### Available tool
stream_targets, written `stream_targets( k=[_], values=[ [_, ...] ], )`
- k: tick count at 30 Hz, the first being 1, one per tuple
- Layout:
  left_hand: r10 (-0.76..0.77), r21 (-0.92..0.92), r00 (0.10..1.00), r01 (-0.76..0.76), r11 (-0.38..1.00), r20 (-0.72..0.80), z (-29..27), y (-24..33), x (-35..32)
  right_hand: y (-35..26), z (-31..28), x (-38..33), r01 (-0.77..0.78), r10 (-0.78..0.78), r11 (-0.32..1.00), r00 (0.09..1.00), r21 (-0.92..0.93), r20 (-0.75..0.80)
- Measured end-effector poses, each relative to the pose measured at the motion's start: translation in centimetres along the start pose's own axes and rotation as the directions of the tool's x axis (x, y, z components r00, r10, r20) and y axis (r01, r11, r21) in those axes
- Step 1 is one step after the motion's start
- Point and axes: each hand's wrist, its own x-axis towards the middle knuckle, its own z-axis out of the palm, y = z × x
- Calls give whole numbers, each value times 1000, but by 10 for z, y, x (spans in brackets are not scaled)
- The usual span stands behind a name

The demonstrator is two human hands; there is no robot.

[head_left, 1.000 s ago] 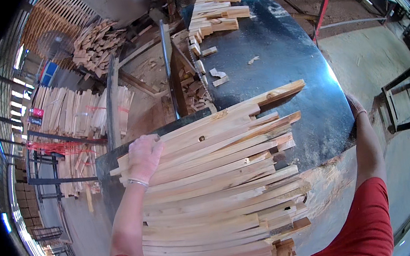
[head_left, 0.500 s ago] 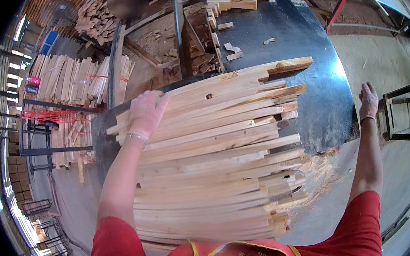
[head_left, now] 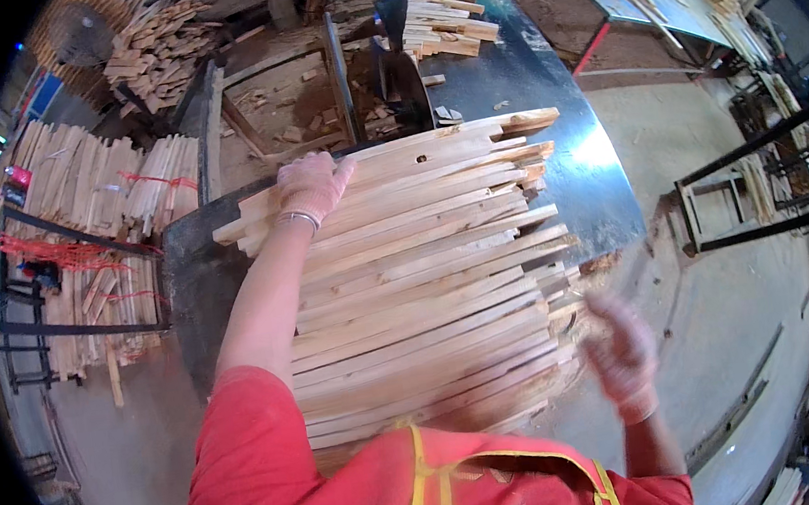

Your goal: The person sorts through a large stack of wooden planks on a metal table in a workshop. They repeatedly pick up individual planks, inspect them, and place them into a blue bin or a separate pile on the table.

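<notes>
Wooden strips (head_left: 414,251), head view: side by side on dark table (head_left: 549,79), running rightward and nearer from left hand (head_left: 315,185) resting on them; left clamping can't be told; blurred right hand (head_left: 622,348) just beside right ends, nothing visibly held, finger closure unclear; long axes left-right, right ends angled slightly away.
</notes>
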Motion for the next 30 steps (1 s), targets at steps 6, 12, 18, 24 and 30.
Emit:
stream_targets(
  k=[6,12,18,24,30],
  values=[
    [18,-72,1000,-18,997,8,0,-11,-1,-84,118,-46,276,-246,951,947,-136,206],
    [33,-116,997,-24,993,73,-12,7,1,-96,197,-97,388,-341,884,917,-260,206],
    [-8,-53,998,12,999,70,1,5,12,-106,209,-84,309,-299,893,951,-327,82],
    [75,-12,995,-75,997,58,9,-12,13,-99,212,-82,306,-312,890,949,-338,39],
    [33,4,999,-33,999,-23,6,-32,-8,-103,215,-82,319,-310,900,947,-296,79]
  ],
)
